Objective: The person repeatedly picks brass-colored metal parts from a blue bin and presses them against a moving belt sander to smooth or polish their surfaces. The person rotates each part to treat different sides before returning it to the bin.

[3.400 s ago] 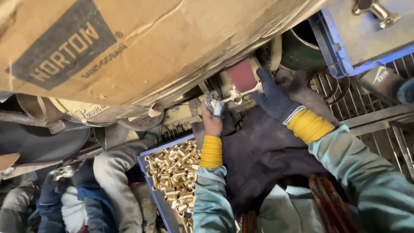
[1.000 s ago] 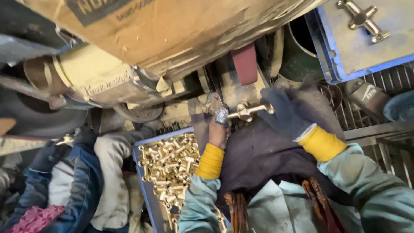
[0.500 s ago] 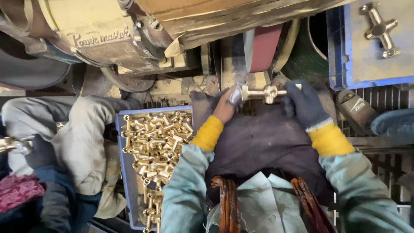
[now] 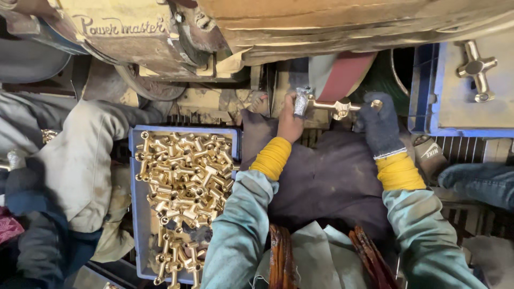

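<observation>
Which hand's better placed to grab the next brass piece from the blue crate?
Left. The left hand is nearer the blue crate; the gloved right hand holds the brass fitting's far end.

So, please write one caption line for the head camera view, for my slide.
Both hands, left hand bare, right hand gloved, hold a brass fitting against a reddish belt, beside a blue crate of fittings.

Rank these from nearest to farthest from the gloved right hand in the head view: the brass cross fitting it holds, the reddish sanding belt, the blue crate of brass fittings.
From the right hand:
1. Brass cross fitting, held at its right end, just left of the hand.
2. Reddish sanding belt, directly above the fitting.
3. Blue crate of brass fittings, far left, beyond the left hand.
</observation>
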The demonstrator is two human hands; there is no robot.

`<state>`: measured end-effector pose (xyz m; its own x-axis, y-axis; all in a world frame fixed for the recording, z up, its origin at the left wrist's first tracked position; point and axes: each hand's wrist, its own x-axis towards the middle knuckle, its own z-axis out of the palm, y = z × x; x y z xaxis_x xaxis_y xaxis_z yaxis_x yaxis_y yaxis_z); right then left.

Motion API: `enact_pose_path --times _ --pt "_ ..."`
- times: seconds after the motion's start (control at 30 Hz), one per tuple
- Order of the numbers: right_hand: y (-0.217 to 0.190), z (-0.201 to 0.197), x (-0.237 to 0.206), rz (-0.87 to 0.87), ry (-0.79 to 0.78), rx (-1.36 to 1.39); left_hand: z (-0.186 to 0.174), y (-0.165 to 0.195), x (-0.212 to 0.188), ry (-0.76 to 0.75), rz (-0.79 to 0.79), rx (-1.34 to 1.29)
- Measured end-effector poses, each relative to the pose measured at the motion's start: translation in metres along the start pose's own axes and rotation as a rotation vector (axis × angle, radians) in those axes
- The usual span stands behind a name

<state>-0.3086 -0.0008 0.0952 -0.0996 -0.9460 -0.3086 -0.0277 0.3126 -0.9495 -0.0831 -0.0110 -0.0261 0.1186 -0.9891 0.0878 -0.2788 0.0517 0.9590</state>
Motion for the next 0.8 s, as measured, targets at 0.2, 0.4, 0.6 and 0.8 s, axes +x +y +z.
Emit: enact_pose_path --times 0.2,0.4,0.6,0.8 --pt "-0.010 0.004 0.013 0.241 -0.016 -0.045 0.008 -0.002 0.004 -0.011 -0.187 -0.140" --pt "-0.012 0.016 0.047 0.489 -0.056 0.079 0.016 -0.002 0.012 -0.017 -0.375 -0.238" --pt "-0.006 0.021 0.068 0.574 -0.094 0.109 0.016 0.000 0.015 -0.040 -0.761 -0.445" --pt "-0.005 0.009 0.036 0.443 -0.098 0.096 0.007 -0.001 0.004 -0.093 -0.506 -0.349"
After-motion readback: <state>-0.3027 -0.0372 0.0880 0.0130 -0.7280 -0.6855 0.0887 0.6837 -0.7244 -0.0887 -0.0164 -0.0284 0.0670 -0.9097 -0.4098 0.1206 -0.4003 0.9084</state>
